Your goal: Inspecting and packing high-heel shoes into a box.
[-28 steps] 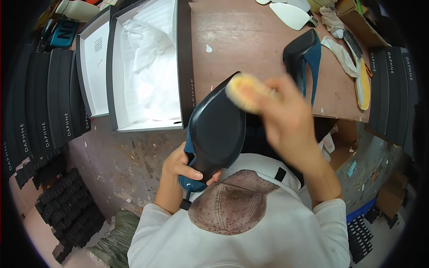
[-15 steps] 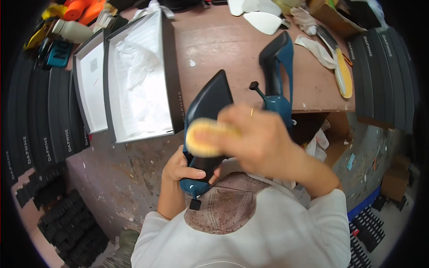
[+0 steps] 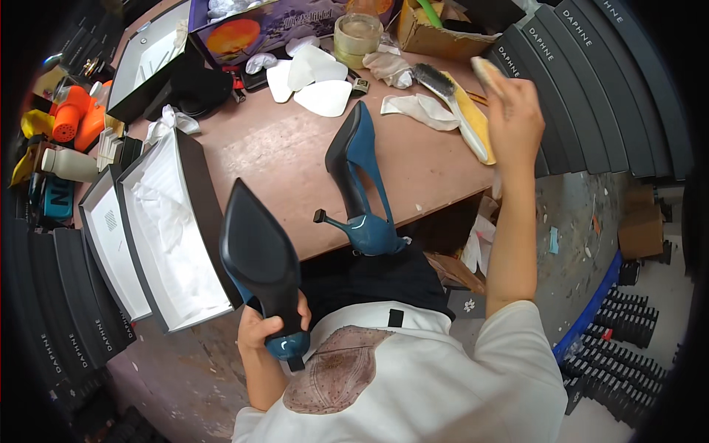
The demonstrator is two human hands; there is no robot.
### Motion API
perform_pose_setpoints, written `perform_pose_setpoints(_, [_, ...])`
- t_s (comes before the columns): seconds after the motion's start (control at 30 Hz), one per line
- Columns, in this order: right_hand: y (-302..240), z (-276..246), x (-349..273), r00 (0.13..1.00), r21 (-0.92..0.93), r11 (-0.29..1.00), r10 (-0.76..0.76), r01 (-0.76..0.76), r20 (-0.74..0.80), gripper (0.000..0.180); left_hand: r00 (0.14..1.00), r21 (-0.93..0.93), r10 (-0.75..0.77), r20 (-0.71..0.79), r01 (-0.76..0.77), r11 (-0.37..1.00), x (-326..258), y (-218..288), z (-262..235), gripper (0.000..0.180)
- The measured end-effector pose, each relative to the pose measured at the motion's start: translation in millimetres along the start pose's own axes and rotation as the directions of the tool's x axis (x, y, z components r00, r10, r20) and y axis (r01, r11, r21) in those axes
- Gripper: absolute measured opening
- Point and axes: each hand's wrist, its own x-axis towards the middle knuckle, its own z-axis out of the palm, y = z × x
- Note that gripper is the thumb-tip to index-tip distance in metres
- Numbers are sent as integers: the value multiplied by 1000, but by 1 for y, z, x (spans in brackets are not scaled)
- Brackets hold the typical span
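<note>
My left hand (image 3: 255,329) grips a teal high-heeled shoe (image 3: 258,236) near its heel end, its black sole turned up and the pointed toe away from me. My right hand (image 3: 519,122) is raised at the far right, closed on a pale yellow sponge-like pad (image 3: 487,78). Beneath it on the table lie a brush with dark bristles (image 3: 434,80) and a yellow-faced, white-edged tool (image 3: 476,125). A second teal high-heeled shoe (image 3: 375,235) lies on its side at the table's front edge, heel pointing left, touched by neither hand.
An open shoe box (image 3: 210,229) with white tissue paper (image 3: 159,214) stands at the left, its lid beside it. White pads (image 3: 325,98), a tape roll (image 3: 358,33) and a crumpled cloth (image 3: 388,68) lie at the back. Dark shoe boxes (image 3: 583,96) line the right side.
My right hand has moved from over the shoe's sole to the far right, still with the pad. The view has turned to the right. The left hand keeps its shoe.
</note>
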Motion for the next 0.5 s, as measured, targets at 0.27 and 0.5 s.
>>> perform_pose_setpoints(0.27, [57, 82, -1, 954, -221, 958, -119, 183, 276, 63, 969, -99, 197, -151, -213, 972, 28, -3, -11, 79])
perform_pose_setpoints(0.5, [91, 109, -4, 987, -278, 959, 1, 44, 158, 60, 978, 89, 192, -84, -185, 979, 43, 15, 2, 64])
